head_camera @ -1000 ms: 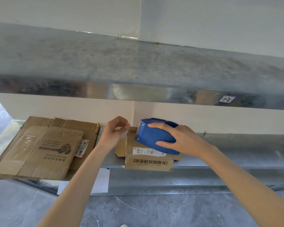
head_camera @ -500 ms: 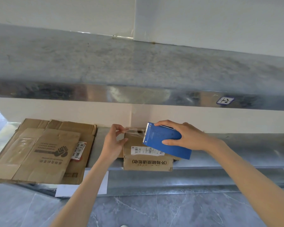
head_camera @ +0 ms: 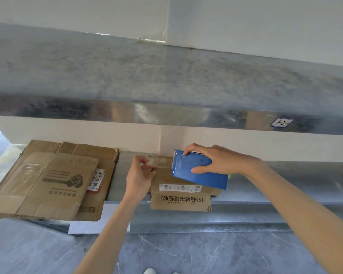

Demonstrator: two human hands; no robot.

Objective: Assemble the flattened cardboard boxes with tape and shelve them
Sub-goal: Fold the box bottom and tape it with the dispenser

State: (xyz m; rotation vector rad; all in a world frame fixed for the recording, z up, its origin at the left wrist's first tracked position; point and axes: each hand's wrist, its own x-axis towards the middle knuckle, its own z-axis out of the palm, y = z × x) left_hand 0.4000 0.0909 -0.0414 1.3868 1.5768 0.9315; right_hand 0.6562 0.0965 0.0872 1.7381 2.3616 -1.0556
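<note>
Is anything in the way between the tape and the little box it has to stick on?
Nothing visible is. The tape, stretched from the left hand to the dispenser in the right hand, lies right over the top of the box. The flat boxes lie off to the left.

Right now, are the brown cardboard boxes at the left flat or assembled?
Flat: the brown cardboard boxes lie as thin overlapping sheets on the grey metal shelf.
</note>
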